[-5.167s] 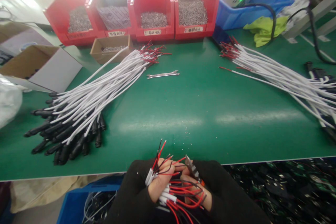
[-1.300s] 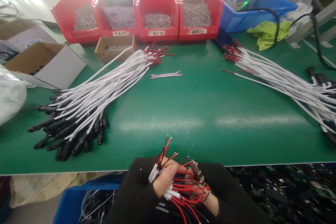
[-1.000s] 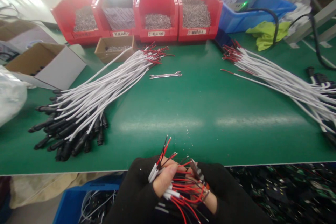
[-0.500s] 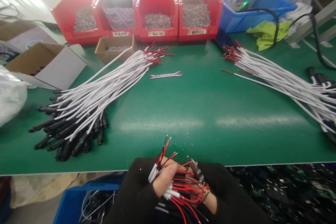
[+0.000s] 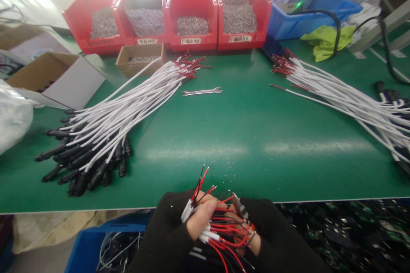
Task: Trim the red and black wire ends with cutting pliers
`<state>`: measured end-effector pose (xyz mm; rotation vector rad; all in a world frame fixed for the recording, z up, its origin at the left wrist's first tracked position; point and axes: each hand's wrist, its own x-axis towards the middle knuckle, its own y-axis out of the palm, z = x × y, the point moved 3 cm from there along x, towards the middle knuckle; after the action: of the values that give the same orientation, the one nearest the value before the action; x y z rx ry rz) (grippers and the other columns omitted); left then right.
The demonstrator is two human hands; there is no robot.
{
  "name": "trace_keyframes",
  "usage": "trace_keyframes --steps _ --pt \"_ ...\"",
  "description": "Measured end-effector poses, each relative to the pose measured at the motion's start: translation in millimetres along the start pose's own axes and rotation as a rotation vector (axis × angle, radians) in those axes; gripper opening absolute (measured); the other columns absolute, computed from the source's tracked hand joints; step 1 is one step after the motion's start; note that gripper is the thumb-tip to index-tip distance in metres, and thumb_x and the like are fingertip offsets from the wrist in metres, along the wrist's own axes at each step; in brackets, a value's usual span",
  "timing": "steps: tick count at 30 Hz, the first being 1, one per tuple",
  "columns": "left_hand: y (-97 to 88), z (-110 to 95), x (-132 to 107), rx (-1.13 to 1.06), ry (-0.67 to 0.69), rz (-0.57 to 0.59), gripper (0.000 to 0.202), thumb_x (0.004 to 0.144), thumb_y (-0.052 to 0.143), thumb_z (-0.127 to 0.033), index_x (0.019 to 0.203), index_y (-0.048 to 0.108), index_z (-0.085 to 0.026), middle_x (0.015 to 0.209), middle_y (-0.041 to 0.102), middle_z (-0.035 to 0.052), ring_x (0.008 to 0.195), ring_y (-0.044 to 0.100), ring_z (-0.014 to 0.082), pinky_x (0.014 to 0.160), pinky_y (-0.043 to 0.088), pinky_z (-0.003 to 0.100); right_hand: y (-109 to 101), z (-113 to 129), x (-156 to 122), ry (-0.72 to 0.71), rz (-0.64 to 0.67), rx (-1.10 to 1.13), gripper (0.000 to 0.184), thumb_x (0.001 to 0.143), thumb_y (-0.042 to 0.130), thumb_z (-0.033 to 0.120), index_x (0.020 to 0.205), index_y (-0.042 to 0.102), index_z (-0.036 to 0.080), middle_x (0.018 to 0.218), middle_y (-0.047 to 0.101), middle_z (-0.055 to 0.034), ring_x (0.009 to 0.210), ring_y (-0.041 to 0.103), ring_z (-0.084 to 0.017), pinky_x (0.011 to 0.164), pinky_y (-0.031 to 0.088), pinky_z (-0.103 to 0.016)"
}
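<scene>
Just below the near edge of the green table (image 5: 243,136), the person's two hands meet in black sleeves. The left hand (image 5: 200,221) is clenched around a bunch of short red and black wire leads (image 5: 224,232), white sleeved ends poking out past the thumb and a few stripped tips fanning up toward the table edge. The right hand (image 5: 253,241) presses against the same bunch from the other side; its fingers are wrapped into the wires and seem to grip a small dark cutter (image 5: 239,207), though the tangle hides how firmly.

On the table, left of its middle, lies a big heap of white cables (image 5: 128,104) with black connectors nearest the person and red tips pointing at the far edge. A small open-ended spanner (image 5: 202,91) rests just beyond the table's centre, beside those red tips. A second spread of white cables (image 5: 346,100) runs across the table's right side. Along the far edge stand four red bins (image 5: 192,4) of small metal parts, a small cardboard tray (image 5: 141,57) in front of them, and a blue crate (image 5: 307,4) at the far right corner with a yellow-green cloth (image 5: 323,36) next to it. A larger cardboard box (image 5: 57,79) sits at the table's left edge.
</scene>
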<state>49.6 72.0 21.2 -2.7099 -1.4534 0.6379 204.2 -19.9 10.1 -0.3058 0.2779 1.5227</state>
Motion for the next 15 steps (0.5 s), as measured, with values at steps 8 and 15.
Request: trace_keyframes --steps 8,15 --pt "0.0 -1.0 0.1 -0.013 -0.027 0.019 0.021 0.090 0.068 -0.025 0.081 0.086 -0.026 0.071 0.082 -0.0019 0.065 0.078 0.0179 0.063 0.061 0.021 -3.8 -7.6 2.8 0.036 -0.059 -0.050 0.028 0.099 0.062 0.043 0.099 0.082 0.023 0.091 0.083 -0.0070 0.082 0.080 -0.024 0.076 0.066 -0.032" --pt "-0.3 -4.2 -0.4 -0.111 -0.012 -0.009 0.021 0.086 0.071 -0.020 0.073 0.084 -0.029 0.070 0.082 -0.0037 0.064 0.078 0.0185 0.061 0.061 0.022 -2.4 -1.8 3.2 0.038 0.001 0.016 0.028 0.099 0.062 0.045 0.093 0.081 0.025 0.085 0.083 -0.0045 0.075 0.080 -0.022 0.065 0.066 -0.028"
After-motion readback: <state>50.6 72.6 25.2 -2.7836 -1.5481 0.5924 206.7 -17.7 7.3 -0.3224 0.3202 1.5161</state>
